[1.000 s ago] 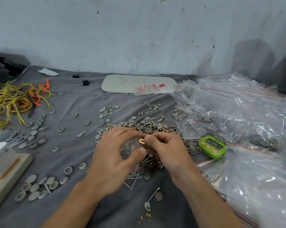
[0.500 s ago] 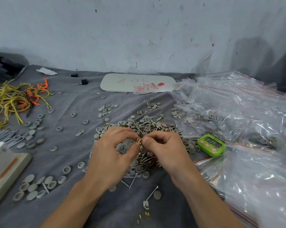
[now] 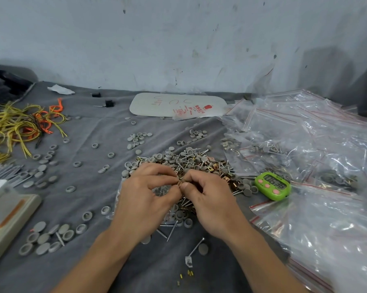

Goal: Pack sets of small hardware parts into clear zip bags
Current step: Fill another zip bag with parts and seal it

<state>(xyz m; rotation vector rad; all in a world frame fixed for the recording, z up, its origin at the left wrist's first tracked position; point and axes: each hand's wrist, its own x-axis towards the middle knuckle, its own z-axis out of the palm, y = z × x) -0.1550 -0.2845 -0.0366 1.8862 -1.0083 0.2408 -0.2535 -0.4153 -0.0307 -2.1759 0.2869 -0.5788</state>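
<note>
Over the middle of the grey-clothed tabletop (image 3: 89,127) the person's hands meet fingertip to fingertip. The left hand (image 3: 142,197) and the right hand (image 3: 208,199) both pinch one small brass part (image 3: 179,183) between thumb and forefinger, with the other fingers curled. Beneath them, and on toward 12 o'clock, spreads the pile of hardware (image 3: 191,161): grey caps, nails and brass clips. A green digital timer (image 3: 272,186) lies at 3 o'clock from the hands, just beside the pile's edge. Clear zip bags (image 3: 315,144) with red seal lines are heaped from 1 to 4 o'clock, some holding parts. A white card (image 3: 178,104) with red writing lies at 12 o'clock near the wall. Yellow and orange wires (image 3: 19,125) tangle at 10 o'clock, and a cluster of grey caps (image 3: 49,235) sits at 8 o'clock.
</note>
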